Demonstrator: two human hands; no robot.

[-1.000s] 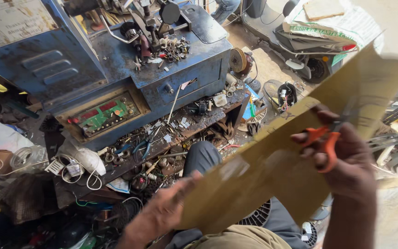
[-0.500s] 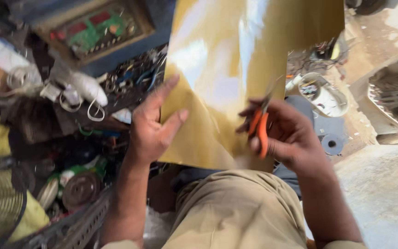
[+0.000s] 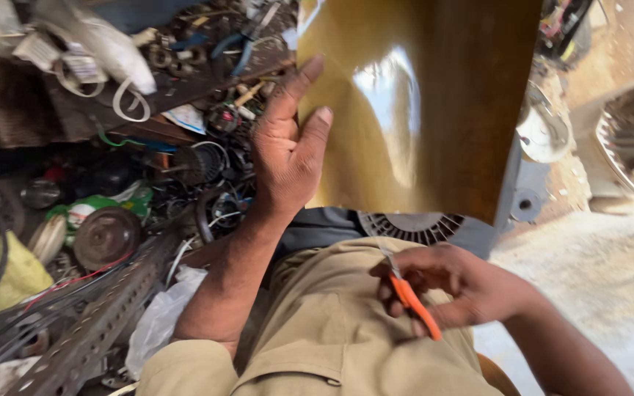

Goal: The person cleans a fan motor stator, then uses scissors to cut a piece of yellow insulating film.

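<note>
My left hand (image 3: 288, 150) holds up a large glossy yellow-brown sheet (image 3: 420, 103) by its left edge, fingers spread against it. The sheet fills the upper middle of the view and its lower edge hangs above my lap. My right hand (image 3: 453, 286) rests low over my khaki shirt (image 3: 332, 330), apart from the sheet, and grips a pair of orange-handled scissors (image 3: 411, 297) with the blades pointing up-left.
A cluttered heap of metal parts, wires and tools (image 3: 177, 147) lies at the left. A perforated metal angle bar (image 3: 89, 330) runs along the lower left. A round fan grille (image 3: 412, 224) sits below the sheet. Bare concrete floor (image 3: 596, 264) spreads at the right.
My right hand with the scissors has dropped away from the sheet down to my lap. My left hand has shifted up along the sheet's left edge. The view has tilted downward.
</note>
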